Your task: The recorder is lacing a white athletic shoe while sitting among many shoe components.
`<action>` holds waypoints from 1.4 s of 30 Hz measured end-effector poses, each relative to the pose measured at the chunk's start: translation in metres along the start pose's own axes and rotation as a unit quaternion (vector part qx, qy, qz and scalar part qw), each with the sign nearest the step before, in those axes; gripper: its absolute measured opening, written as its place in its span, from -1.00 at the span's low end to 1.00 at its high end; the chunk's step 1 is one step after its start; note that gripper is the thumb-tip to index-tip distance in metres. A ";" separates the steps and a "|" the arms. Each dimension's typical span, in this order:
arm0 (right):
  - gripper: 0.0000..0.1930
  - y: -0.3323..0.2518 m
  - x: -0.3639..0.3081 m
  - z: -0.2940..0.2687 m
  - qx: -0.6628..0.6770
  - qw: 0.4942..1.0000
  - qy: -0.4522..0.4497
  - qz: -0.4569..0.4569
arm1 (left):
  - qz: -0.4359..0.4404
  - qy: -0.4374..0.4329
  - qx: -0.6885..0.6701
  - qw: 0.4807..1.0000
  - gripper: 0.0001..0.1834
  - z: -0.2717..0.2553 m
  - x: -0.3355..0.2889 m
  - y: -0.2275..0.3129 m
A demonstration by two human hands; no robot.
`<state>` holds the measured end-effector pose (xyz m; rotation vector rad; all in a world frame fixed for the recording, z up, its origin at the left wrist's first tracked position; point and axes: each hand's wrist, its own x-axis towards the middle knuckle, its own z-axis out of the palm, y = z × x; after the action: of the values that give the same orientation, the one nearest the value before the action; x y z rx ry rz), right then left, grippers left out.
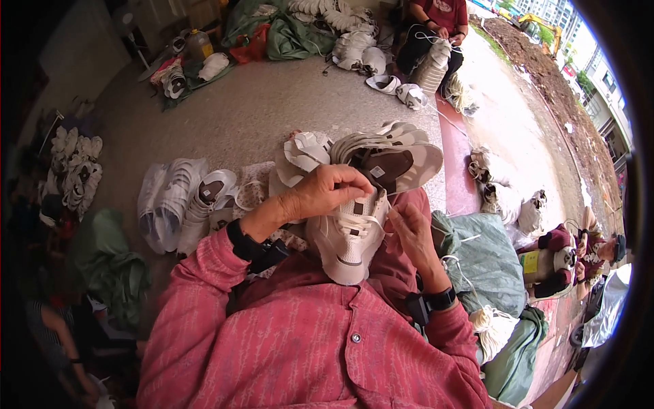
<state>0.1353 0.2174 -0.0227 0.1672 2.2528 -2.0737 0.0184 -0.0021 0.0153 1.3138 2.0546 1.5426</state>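
A white shoe upper (pixel 349 253) lies on my lap, toe toward me, with a white shoelace (pixel 359 222) threaded across its lower eyelets. My left hand (pixel 325 194) reaches over it from the left, its curled fingertips closed at the upper's edge near the top eyelets. On the other side, my right hand (pixel 413 230) is pinched just off the upper's right edge, where the lace's loose end runs toward its fingers. Just beyond both hands rests a nested stack of white and grey shoe uppers (pixel 417 163) with dark brown linings.
More stacked uppers (pixel 174 198) stand at my left. A green sack (pixel 487 255) and a bundle of white laces (pixel 495 327) lie at my right. Ahead, a seated person (pixel 439 27) handles another stack of uppers (pixel 431 71). Further people sit at the lower left and far right.
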 end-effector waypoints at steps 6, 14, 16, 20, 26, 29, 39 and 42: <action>-0.77 -0.007 0.003 -0.012 0.048 0.991 -0.074 0.102 | -0.052 0.057 -0.052 0.996 -0.83 -0.016 -0.006 -0.005; -0.82 -0.009 0.012 -0.009 0.297 0.937 -0.162 0.087 | -0.033 0.041 -0.144 0.988 -0.82 -0.005 0.001 -0.017; -0.82 -0.010 0.011 -0.010 0.276 0.943 -0.161 0.091 | -0.028 0.040 -0.156 0.987 -0.82 0.001 0.004 -0.015; -0.82 -0.012 0.007 -0.008 0.218 0.962 -0.140 0.086 | -0.027 0.020 -0.153 0.988 -0.82 0.005 0.005 -0.009; -0.81 -0.018 0.000 -0.003 0.060 0.995 -0.078 0.005 | -0.057 -0.010 -0.195 0.979 -0.80 0.004 0.006 -0.011; -0.81 -0.013 0.001 -0.005 0.023 0.999 -0.040 -0.018 | -0.053 -0.017 -0.206 0.977 -0.80 0.005 0.008 -0.011; -0.80 -0.001 -0.007 -0.005 0.040 0.997 -0.060 0.000 | 0.000 0.001 0.090 0.996 -0.89 0.017 0.004 -0.004; -0.79 -0.009 -0.008 -0.007 0.022 0.996 -0.085 0.012 | -0.018 -0.029 0.122 0.992 -0.85 0.017 0.009 0.001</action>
<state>0.1425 0.2231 -0.0124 0.0192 2.0992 -2.0421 0.0253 0.0153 0.0119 1.3781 2.2720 1.2528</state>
